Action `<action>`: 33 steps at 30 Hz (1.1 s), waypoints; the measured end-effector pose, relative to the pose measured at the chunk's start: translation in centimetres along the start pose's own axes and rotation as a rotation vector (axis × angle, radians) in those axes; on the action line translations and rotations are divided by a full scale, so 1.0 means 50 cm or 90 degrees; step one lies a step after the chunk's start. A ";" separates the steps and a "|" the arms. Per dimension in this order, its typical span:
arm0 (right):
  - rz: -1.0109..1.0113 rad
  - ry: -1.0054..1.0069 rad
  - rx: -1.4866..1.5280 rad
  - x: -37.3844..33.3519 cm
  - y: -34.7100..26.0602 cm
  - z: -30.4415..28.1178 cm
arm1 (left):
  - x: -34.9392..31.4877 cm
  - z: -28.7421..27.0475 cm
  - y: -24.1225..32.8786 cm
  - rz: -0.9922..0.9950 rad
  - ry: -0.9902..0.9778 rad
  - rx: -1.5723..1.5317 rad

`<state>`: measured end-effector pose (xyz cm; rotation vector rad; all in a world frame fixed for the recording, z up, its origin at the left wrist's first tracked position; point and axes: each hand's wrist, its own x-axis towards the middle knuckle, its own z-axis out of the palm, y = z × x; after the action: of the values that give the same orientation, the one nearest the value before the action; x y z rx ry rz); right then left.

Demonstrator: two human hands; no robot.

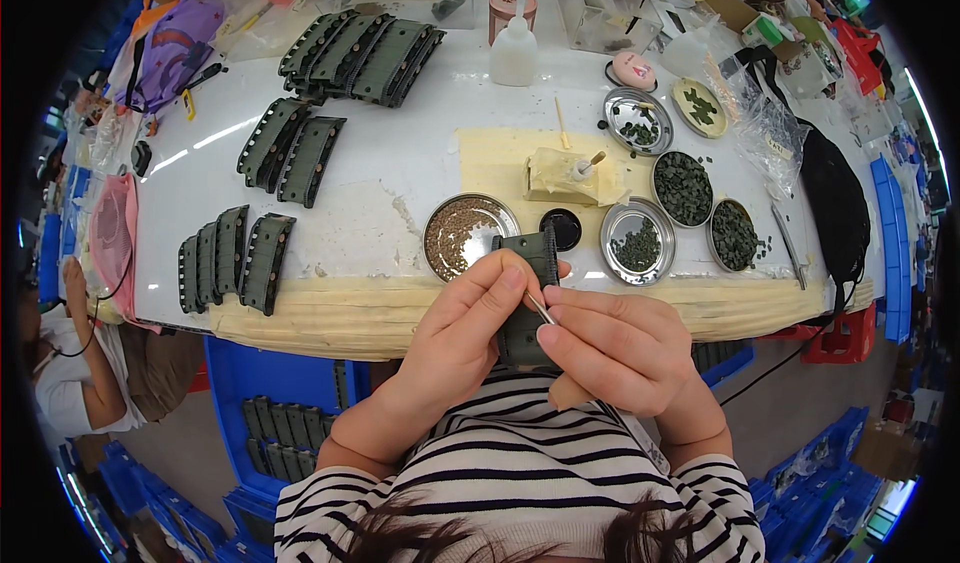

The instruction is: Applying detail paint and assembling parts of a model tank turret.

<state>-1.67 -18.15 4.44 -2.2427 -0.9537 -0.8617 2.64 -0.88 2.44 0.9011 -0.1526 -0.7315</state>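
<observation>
My left hand (pixel 455 328) is closed around a dark green curved panel (pixel 522 345), held upright over the table's front edge. Between the thumb and fingers of my right hand (pixel 625 353) is a thin metal tool (pixel 540 309), its tip against the panel's edge. My fingers hide that tip and the middle of the panel. Just beyond are a round tin of brown granules (pixel 465 231), a small black-filled dish (pixel 562 229) and a tin of fine green bits (pixel 637 243).
Similar green panels (pixel 360 58) lie in groups on the left. Tins of dark green pieces (pixel 684 189) stand to the right, near a slim metal tool (pixel 788 247). A white squeeze bottle (pixel 515 53) stands at the back. A blue crate (pixel 235 403) holds more panels below; a person sits far left.
</observation>
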 end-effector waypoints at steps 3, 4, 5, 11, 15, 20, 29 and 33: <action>0.000 -0.002 0.002 0.000 0.001 0.001 | 0.000 -0.001 0.000 -0.001 0.001 -0.005; 0.000 -0.002 0.003 0.000 0.001 0.001 | 0.000 -0.001 0.000 -0.001 0.000 -0.007; 0.001 -0.002 0.003 0.000 0.001 0.001 | 0.000 -0.002 -0.001 -0.002 0.000 -0.007; 0.000 -0.008 0.005 0.002 0.000 0.001 | -0.001 -0.003 -0.002 0.002 0.003 0.003; 0.007 -0.011 0.010 0.001 0.000 0.002 | -0.002 -0.006 -0.002 -0.005 0.001 -0.007; 0.008 -0.009 0.023 0.003 0.003 0.002 | -0.001 -0.009 -0.002 -0.013 -0.002 -0.020; 0.009 -0.013 0.022 0.006 0.002 0.000 | -0.002 -0.009 -0.003 -0.001 -0.001 -0.008; 0.005 -0.005 0.018 0.006 0.003 0.003 | -0.002 -0.013 -0.007 0.003 -0.001 -0.002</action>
<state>-1.32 -18.01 4.54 -2.2270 -0.9538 -0.8308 2.68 -0.53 1.77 0.8971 -0.1541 -0.7280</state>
